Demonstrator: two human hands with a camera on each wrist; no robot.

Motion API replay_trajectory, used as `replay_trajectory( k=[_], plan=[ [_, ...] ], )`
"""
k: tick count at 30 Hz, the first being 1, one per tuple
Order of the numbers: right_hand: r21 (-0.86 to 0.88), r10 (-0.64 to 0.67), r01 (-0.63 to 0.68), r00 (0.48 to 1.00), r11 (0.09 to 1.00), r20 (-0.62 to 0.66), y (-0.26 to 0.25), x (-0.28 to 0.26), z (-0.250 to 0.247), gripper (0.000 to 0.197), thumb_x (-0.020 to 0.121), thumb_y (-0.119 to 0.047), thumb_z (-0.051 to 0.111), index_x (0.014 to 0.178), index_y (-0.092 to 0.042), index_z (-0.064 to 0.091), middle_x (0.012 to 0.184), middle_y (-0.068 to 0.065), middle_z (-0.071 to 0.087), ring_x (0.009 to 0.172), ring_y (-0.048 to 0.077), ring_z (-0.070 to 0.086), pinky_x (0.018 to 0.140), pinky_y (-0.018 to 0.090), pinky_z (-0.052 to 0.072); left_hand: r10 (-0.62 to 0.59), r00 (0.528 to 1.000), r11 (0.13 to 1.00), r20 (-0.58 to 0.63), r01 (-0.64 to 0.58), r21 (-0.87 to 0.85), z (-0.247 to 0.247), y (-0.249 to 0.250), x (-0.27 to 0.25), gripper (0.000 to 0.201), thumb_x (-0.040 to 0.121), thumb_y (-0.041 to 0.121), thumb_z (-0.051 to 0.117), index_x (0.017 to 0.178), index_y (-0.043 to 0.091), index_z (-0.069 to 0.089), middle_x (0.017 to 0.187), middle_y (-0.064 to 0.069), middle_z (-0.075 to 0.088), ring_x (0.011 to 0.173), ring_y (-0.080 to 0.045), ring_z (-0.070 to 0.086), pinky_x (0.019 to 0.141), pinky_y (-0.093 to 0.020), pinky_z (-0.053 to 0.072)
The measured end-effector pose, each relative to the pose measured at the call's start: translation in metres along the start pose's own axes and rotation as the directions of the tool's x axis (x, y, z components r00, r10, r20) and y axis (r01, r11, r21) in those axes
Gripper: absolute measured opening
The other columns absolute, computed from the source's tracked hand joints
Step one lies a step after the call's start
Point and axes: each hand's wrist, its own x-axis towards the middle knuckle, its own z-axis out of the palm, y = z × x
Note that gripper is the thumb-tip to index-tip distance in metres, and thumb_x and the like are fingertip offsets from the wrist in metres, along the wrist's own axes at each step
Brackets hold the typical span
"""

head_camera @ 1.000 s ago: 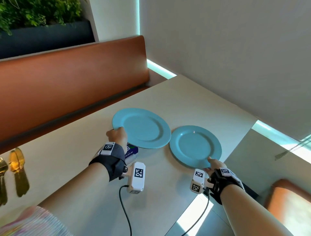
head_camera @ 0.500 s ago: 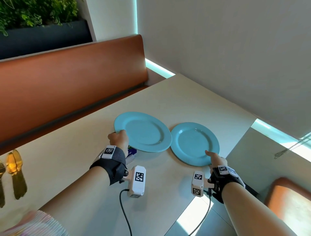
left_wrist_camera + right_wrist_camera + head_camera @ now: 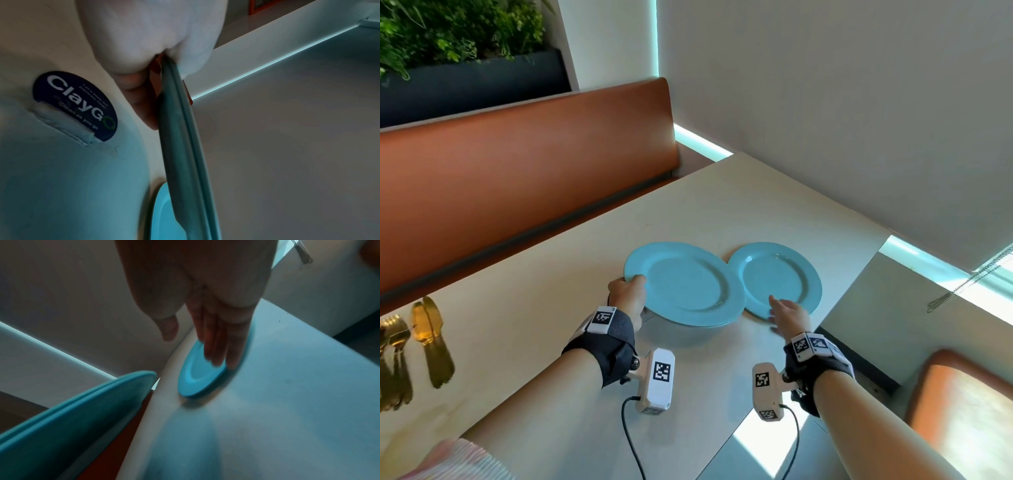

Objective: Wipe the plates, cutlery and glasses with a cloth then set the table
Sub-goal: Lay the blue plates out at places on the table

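Since a second ago the left hand (image 3: 629, 295) has lifted the stack of blue plates (image 3: 685, 282) it grips by the near rim clear of the table (image 3: 551, 335) and carried it toward the right, so its far edge now overlaps the rim of the single blue plate (image 3: 779, 277). The round ClayGo sticker (image 3: 75, 106), earlier half hidden under the stack, now shows whole in the left wrist view. The right hand (image 3: 787, 313) has let go of the single plate's near rim, its fingers (image 3: 218, 344) now straight over it.
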Motion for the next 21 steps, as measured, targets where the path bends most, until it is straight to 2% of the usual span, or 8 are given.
replay_trajectory(
  k=[3, 6, 8, 11, 13, 16, 18, 21],
  plan=[
    [0.155, 0.069, -0.106, 0.97, 0.982, 0.231, 0.001, -0.037, 0.019, 0.033, 0.096, -0.038, 0.044, 0.09, -0.009, 0.058, 0.083, 0.01, 0.06, 0.069, 0.024, 0.058, 0.063, 0.035, 0.052, -0.006, 0.997, 0.999, 0.072, 0.002, 0.046, -0.017, -0.006, -0.015, 0.033, 0.08, 0.016, 0.058, 0.11, 0.005, 0.057, 0.105, -0.018, 0.065, 0.088, -0.032, 0.063, 0.068, -0.035, 0.052],
    [0.154, 0.026, -0.061, 0.975, 0.986, 0.223, 0.011, -0.07, 0.032, 0.013, 0.094, -0.023, 0.051, 0.094, -0.013, 0.06, 0.086, 0.01, 0.06, 0.072, 0.021, 0.057, 0.064, 0.033, 0.05, -0.006, 0.994, 0.994, 0.113, -0.006, 0.107, -0.043, -0.019, -0.029, 0.06, 0.063, 0.026, 0.067, 0.116, 0.0, 0.055, 0.108, -0.019, 0.066, 0.092, -0.034, 0.066, 0.07, -0.037, 0.055],
    [0.159, 0.024, -0.054, 0.983, 0.986, 0.182, 0.023, -0.091, 0.038, 0.016, 0.091, -0.018, 0.057, 0.1, -0.005, 0.062, 0.084, 0.01, 0.058, 0.076, 0.022, 0.056, 0.064, 0.033, 0.05, -0.002, 0.993, 0.99, 0.121, -0.015, 0.137, -0.066, -0.027, -0.041, 0.047, 0.07, 0.02, 0.074, 0.11, -0.001, 0.061, 0.105, -0.02, 0.068, 0.092, -0.035, 0.068, 0.081, -0.045, 0.057],
    [0.19, 0.045, -0.071, 0.99, 0.979, 0.137, 0.041, -0.123, 0.044, 0.01, 0.092, -0.017, 0.057, 0.093, -0.008, 0.056, 0.075, 0.007, 0.055, 0.073, 0.023, 0.056, 0.061, 0.034, 0.05, 0.0, 0.994, 0.992, 0.107, -0.013, 0.127, -0.104, -0.036, -0.056, 0.035, 0.079, 0.018, 0.075, 0.104, -0.004, 0.065, 0.099, -0.019, 0.069, 0.089, -0.033, 0.068, 0.085, -0.044, 0.055],
    [0.325, 0.072, -0.116, 0.987, 0.939, 0.144, 0.053, -0.144, 0.047, 0.01, 0.095, -0.015, 0.051, 0.09, -0.006, 0.053, 0.079, 0.01, 0.056, 0.069, 0.023, 0.057, 0.058, 0.037, 0.054, 0.027, 0.999, 0.988, 0.047, -0.034, 0.152, -0.129, -0.038, -0.064, 0.041, 0.082, 0.028, 0.072, 0.105, -0.004, 0.063, 0.1, -0.02, 0.067, 0.089, -0.032, 0.066, 0.082, -0.04, 0.053],
    [0.439, 0.109, -0.157, 0.985, 0.885, 0.132, 0.069, -0.17, 0.054, 0.01, 0.096, -0.011, 0.048, 0.091, -0.004, 0.051, 0.086, 0.016, 0.056, 0.071, 0.028, 0.058, 0.05, 0.039, 0.056, 0.065, 0.993, 0.97, -0.094, -0.041, 0.238, -0.17, -0.032, -0.075, 0.056, 0.088, 0.041, 0.061, 0.12, -0.004, 0.053, 0.116, -0.023, 0.063, 0.098, -0.035, 0.063, 0.084, -0.038, 0.05],
    [0.441, 0.118, -0.151, 0.988, 0.885, 0.102, 0.08, -0.182, 0.06, 0.011, 0.096, -0.012, 0.048, 0.099, -0.001, 0.051, 0.091, 0.018, 0.057, 0.072, 0.031, 0.059, 0.055, 0.045, 0.056, 0.085, 0.979, 0.966, -0.184, -0.036, 0.254, -0.195, -0.026, -0.08, 0.06, 0.091, 0.043, 0.056, 0.127, -0.004, 0.043, 0.124, -0.024, 0.057, 0.109, -0.039, 0.058, 0.09, -0.041, 0.047],
    [0.473, 0.154, -0.174, 0.985, 0.864, 0.082, 0.09, -0.196, 0.07, 0.019, 0.097, -0.014, 0.046, 0.113, -0.003, 0.047, 0.086, 0.016, 0.056, 0.07, 0.032, 0.059, 0.062, 0.049, 0.054, 0.098, 0.956, 0.96, -0.276, -0.017, 0.281, -0.22, -0.013, -0.088, 0.062, 0.094, 0.041, 0.05, 0.133, -0.004, 0.035, 0.134, -0.025, 0.049, 0.121, -0.041, 0.05, 0.097, -0.045, 0.041]
  ],
)
